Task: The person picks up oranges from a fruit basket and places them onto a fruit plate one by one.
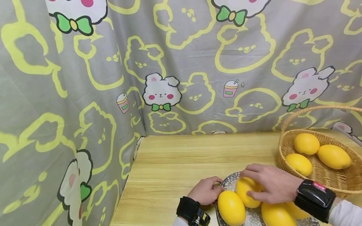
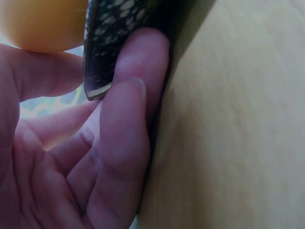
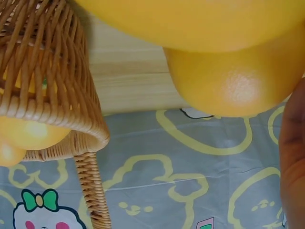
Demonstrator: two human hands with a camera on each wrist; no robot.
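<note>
A speckled plate [image 1: 232, 179] with a dark edge carries several large, smooth yellow fruits. My left hand [image 1: 205, 191] holds its left rim, thumb on the upper side and fingers curled underneath against the wood; the left wrist view shows the plate's dark edge [image 2: 107, 57] between them. My right hand [image 1: 272, 183] reaches over the plate and grips a yellow fruit [image 1: 245, 192] between thumb and fingers. Beside that fruit lies another yellow fruit [image 1: 232, 207], and one more yellow fruit [image 1: 277, 215] sits below my right palm. In the right wrist view, only the hand's edge [image 3: 293, 152] shows.
A wicker basket [image 1: 325, 185] with a tall handle [image 1: 319, 108] stands right of the plate, holding three yellow fruits. The plate and basket are on a wooden table [image 1: 169, 169]. A grey patterned curtain [image 1: 198, 62] hangs along its back and left.
</note>
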